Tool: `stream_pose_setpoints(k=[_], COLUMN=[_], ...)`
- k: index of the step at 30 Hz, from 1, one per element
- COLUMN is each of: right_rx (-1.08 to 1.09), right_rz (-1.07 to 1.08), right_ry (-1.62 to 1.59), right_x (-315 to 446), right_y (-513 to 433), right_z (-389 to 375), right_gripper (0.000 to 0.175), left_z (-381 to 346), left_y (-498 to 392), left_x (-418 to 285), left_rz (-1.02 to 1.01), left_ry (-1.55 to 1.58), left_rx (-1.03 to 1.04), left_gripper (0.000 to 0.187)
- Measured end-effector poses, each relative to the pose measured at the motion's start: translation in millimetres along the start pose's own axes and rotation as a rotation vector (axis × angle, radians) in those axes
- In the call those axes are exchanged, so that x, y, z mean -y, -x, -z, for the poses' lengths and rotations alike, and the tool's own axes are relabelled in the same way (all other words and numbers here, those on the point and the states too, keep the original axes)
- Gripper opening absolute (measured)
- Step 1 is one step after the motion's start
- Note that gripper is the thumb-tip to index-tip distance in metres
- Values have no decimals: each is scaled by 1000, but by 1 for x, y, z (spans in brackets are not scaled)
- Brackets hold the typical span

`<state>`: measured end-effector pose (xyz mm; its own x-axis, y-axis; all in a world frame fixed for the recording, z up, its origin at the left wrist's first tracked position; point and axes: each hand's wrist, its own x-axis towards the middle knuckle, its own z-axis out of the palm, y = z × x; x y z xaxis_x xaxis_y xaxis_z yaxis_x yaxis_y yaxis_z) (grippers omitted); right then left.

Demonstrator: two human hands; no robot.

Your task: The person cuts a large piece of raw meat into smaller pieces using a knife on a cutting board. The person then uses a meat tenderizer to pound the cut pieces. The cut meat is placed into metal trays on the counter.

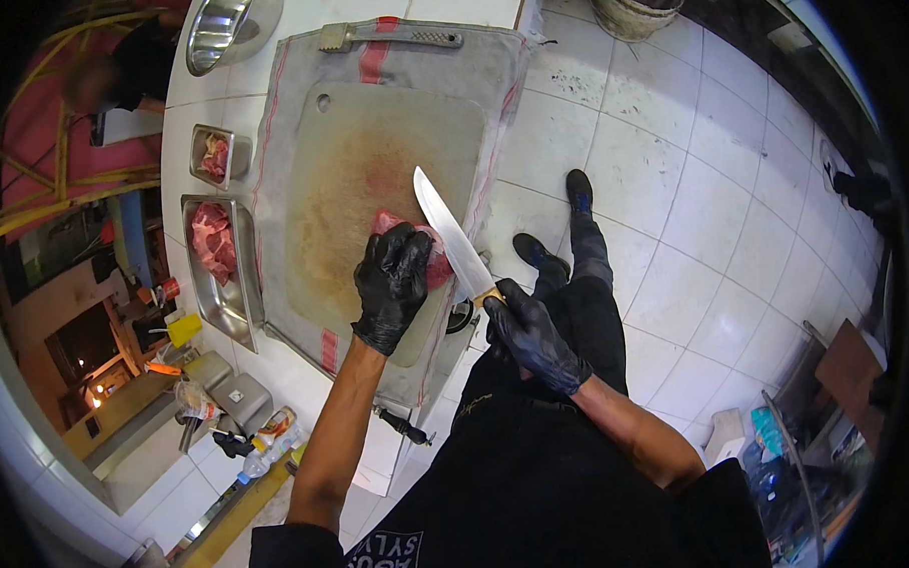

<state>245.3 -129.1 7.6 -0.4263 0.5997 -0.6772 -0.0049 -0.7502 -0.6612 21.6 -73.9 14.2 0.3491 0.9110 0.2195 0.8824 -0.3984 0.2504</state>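
Observation:
Under my black-gloved left hand [393, 282] lies a piece of raw red meat [439, 265], pressed against the stained cutting board [460, 134]; the fingers and palm hide much of it. My right hand [535, 336], also gloved in black, grips the light-coloured handle of a large kitchen knife [449, 231]. Its broad blade points up and away from me and passes just right of the meat; whether it touches is unclear. The board rests on a grey cloth [279, 150] with red stripes. At the cloth's far end lies a metal meat mallet [392, 38].
Left of the cloth stand a long steel tray [228, 314] holding raw meat [214, 243] and a small steel pan [241, 156] with meat scraps [215, 155]. A steel bowl [222, 28] sits beyond. A person [124, 70] is across the counter. Plastic bottles [264, 458] stand at lower left.

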Motion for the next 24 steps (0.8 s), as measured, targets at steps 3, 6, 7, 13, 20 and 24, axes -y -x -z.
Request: stream_pose_setpoints(k=[3, 6, 7, 13, 20, 24], right_rx=[19, 8, -7, -43, 13, -9], right_rz=[83, 211, 214, 285, 110, 160], right_ry=[-32, -51, -11, 36, 69, 109], right_x=[3, 8, 9, 10, 4, 8], right_y=[-8, -26, -32, -41, 4, -12], right_z=[-2, -8, -9, -15, -2, -5], right_gripper=[22, 22, 22, 25, 23, 31], left_z=[0, 0, 0, -2, -4, -3], left_y=[2, 3, 3, 7, 11, 10], left_x=[0, 0, 0, 4, 8, 7], left_rz=[5, -5, -4, -15, -26, -19], left_ry=[54, 66, 56, 44, 43, 88], left_rx=[-10, -17, -10, -12, 6, -14], left_gripper=[27, 27, 26, 24, 25, 26])
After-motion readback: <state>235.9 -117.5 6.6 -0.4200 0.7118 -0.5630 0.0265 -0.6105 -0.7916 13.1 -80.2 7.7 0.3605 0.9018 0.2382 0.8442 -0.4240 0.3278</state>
